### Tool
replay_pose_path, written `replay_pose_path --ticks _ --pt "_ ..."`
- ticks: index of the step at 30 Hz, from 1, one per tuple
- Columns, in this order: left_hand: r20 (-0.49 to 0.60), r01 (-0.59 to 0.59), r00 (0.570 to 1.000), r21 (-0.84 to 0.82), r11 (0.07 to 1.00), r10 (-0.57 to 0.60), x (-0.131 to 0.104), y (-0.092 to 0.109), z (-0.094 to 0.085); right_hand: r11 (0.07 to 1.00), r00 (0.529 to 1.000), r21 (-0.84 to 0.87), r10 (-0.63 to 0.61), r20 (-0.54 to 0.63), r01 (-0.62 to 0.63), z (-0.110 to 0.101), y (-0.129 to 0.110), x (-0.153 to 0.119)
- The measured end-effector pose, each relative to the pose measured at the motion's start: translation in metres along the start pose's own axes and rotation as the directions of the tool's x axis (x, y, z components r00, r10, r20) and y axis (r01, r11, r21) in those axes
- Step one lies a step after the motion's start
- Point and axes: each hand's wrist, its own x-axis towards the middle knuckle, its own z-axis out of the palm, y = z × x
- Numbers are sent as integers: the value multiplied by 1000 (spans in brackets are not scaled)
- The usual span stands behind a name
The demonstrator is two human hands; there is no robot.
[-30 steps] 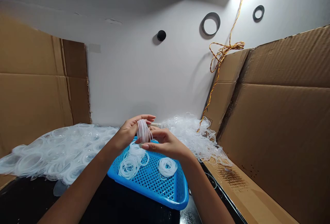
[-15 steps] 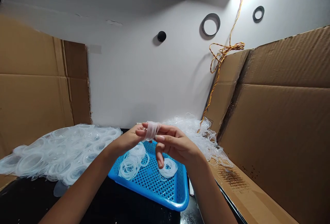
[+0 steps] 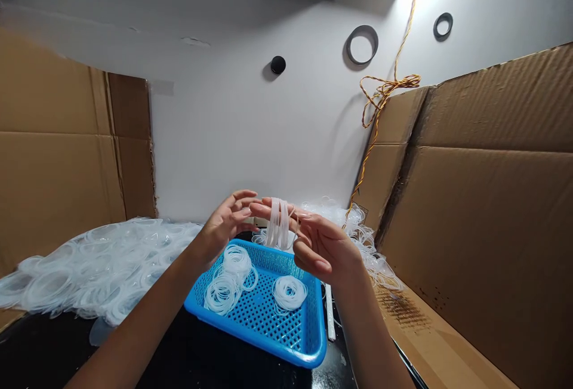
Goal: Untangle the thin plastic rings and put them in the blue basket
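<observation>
My left hand (image 3: 226,228) and my right hand (image 3: 324,246) are raised together above the far edge of a blue perforated basket (image 3: 286,332). A bundle of clear thin rings (image 3: 277,222) hangs looped over my left index finger, and my right fingertips touch it from the right. Inside the basket lie three coiled ring bundles (image 3: 289,292), two to the left and one in the middle.
A wide heap of clear rings (image 3: 89,264) covers the black table at left. A tangled pile of rings (image 3: 358,234) lies behind my right hand. Cardboard walls (image 3: 483,210) stand left and right. An orange cord (image 3: 380,96) hangs on the white wall.
The ring bundle went from wrapped tight around my left finger to hanging loose in long loops. Both hands rose a little and my right hand moved right.
</observation>
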Motion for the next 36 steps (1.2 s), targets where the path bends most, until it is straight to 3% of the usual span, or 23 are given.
replay_pose_path --ticks 2,4,8,11,14,18,23,25,29,32,36 --pt "34 -72 997 12 997 72 -1 1 -4 999 1000 -26 20 -21 -20 1 -2 -3" --pt "175 -107 979 33 994 100 -3 2 -7 999 999 -31 41 -10 -41 3 -4 -5" --pt "441 -149 890 37 988 118 -9 5 -7 996 995 -44 75 -65 -78 11 -7 -8" --pt "512 -162 850 33 986 122 -16 7 -3 996 989 -38 75 -131 -80 18 -11 -10" --pt "550 -265 824 164 950 134 -22 10 0 996 984 -16 88 -156 -92 20 -13 -10" --pt "554 -353 816 254 900 164 -25 14 1 992 982 90 106 -155 -93 17 -13 -8" --pt "554 -217 811 -15 976 188 -20 13 -2 972 993 233 55 -102 -30 14 -12 -6" --pt "519 -145 838 -88 985 170 -19 14 -3 970 994 240 54 -100 -28 14 -11 -6" --pt "348 -17 934 -183 983 81 -21 22 1 975 983 220 82 -164 -44 12 -8 -3" --pt "290 23 955 -280 960 62 -22 30 6 975 979 213 99 -180 -60 9 -2 2" --pt "257 67 966 -334 940 22 -20 36 5 982 997 175 70 14 -71 8 8 8"
